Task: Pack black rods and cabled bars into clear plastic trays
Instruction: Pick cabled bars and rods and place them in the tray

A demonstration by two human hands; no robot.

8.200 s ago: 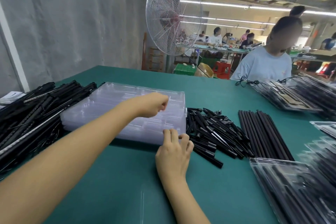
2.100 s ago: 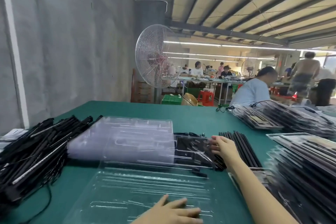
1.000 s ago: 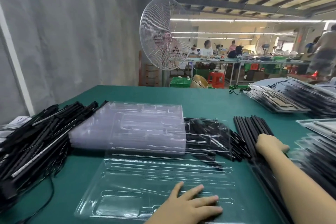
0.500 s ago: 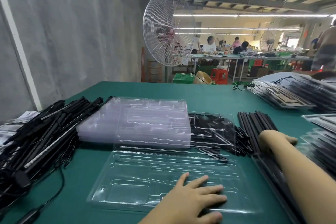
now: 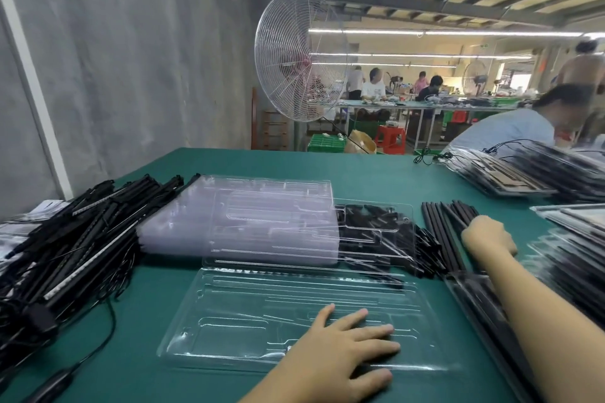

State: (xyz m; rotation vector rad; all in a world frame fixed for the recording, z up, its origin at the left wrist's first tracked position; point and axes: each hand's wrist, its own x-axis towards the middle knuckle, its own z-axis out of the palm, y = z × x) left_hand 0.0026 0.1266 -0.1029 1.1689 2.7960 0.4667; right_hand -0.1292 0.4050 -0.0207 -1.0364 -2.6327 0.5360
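An empty clear plastic tray lies open on the green table in front of me, its lid half leaning on a pile of short black parts. My left hand rests flat on the tray's near right part, fingers spread. Farther right, my right hand is curled over a bundle of long black rods; whether it grips one is hidden. A stack of clear trays stands behind. Cabled black bars are heaped at the left.
Filled trays are stacked at the right edge and at the far right. A person in a light shirt sits across the table. A large wire fan stands beyond the far edge. A grey wall runs along the left.
The tray was lifted off the stack and laid open before me. In the last second my right hand stayed on the rods and my left hand stayed flat on the tray.
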